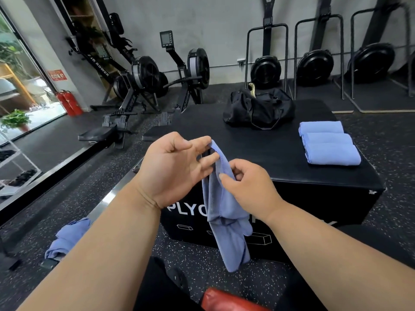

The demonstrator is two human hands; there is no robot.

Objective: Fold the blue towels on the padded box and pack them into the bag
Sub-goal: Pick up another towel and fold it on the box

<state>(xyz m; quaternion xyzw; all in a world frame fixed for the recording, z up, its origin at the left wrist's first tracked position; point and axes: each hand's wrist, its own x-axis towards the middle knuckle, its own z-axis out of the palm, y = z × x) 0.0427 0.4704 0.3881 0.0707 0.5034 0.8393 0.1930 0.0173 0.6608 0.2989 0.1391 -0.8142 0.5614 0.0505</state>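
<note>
Fingers (208, 162) of both hands pinch one hanging towel (226, 221); three folded towels (327, 143) on box (280, 158); one bag (258, 111).

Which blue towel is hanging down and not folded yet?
The towel held up by the left hand and right hand. The three folded towels lie on the padded box.

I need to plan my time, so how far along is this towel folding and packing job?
Done: three folded towels lie on the box. In hand: the left hand and right hand hold a hanging towel, unfolded. Left: another towel lies crumpled on the floor, and nothing blue shows in the bag.
</note>
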